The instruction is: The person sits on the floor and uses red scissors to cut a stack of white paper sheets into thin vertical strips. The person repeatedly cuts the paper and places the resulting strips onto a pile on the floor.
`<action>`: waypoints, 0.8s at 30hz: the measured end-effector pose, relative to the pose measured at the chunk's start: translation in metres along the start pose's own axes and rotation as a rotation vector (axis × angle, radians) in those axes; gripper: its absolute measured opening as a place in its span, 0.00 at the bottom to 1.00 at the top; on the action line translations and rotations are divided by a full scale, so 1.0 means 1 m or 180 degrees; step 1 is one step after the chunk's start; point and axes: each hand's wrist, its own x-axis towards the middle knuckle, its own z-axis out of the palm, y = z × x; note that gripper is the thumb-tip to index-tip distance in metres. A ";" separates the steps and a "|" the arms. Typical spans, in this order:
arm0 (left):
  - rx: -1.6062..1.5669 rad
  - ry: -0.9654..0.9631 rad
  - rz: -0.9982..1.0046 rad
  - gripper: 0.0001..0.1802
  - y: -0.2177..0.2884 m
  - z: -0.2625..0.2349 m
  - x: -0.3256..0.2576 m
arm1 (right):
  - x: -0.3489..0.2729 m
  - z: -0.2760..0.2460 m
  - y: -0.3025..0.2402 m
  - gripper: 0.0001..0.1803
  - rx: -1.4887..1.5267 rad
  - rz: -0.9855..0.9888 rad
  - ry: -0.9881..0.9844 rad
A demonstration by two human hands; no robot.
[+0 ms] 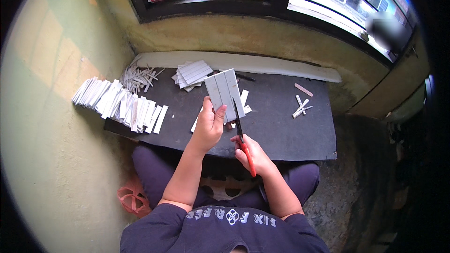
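My left hand (210, 124) grips a flat white panel (220, 91) marked with lengthwise lines, thumb on its face, held up above the dark tabletop. In my right hand (255, 153) is a pair of scissors (247, 152) with red handles. Their dark blades reach up along the panel's right part, close to one of its lines; I cannot tell whether they are cutting into it. Partly hidden behind the panel and my hands, a few white strips (244, 97) lie on the table. Just beyond sits a small stack of similar lined panels (193, 73).
Many white strips (119, 103) stand in a long row along the table's left side, beside a heap of thin slivers (140, 77). A pinkish stick (303, 89) and several short white pieces (301, 107) lie at right. A long white board (234, 63) runs along the back, below the barred window.
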 end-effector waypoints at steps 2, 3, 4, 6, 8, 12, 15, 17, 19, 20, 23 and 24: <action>-0.0068 -0.0018 -0.0045 0.13 -0.003 -0.001 0.000 | 0.001 -0.001 -0.001 0.27 -0.0045 0.0046 -0.0041; 0.0061 -0.0033 0.0007 0.13 -0.004 -0.001 0.001 | 0.001 -0.001 0.000 0.28 -0.0067 0.0075 -0.0058; 0.0190 -0.0048 0.0059 0.13 -0.003 -0.002 0.001 | 0.002 -0.001 0.000 0.27 -0.0081 0.0058 -0.0053; 0.0423 -0.0073 0.0202 0.14 -0.007 -0.005 0.003 | 0.002 0.000 0.002 0.27 -0.0111 0.0025 -0.0047; 0.0631 -0.0092 0.0384 0.14 -0.016 -0.009 0.005 | 0.003 0.000 0.003 0.27 -0.0100 0.0010 -0.0067; 0.0442 -0.0144 -0.0022 0.15 -0.009 -0.007 0.005 | 0.003 0.000 0.007 0.27 -0.0021 0.0072 -0.0038; 0.0245 -0.0142 -0.0162 0.15 -0.010 -0.006 0.005 | 0.005 0.001 0.005 0.27 -0.0103 0.0037 0.0052; 0.0235 -0.0119 -0.0042 0.15 -0.014 -0.006 0.005 | 0.007 0.001 0.005 0.28 -0.0126 -0.0080 0.0153; 0.0094 -0.0163 -0.0201 0.15 -0.010 -0.006 0.005 | 0.009 0.002 0.007 0.28 -0.0138 -0.0128 0.0233; 0.0023 -0.0184 -0.0281 0.16 -0.008 -0.006 0.005 | 0.009 0.003 0.008 0.27 -0.0139 -0.0120 0.0261; -0.0065 -0.0202 -0.0273 0.16 -0.007 -0.005 0.006 | 0.010 0.003 0.008 0.27 -0.0141 -0.0050 0.0313; -0.0124 -0.0208 -0.0291 0.15 -0.010 -0.007 0.006 | 0.011 0.004 0.008 0.27 -0.0139 -0.0021 0.0323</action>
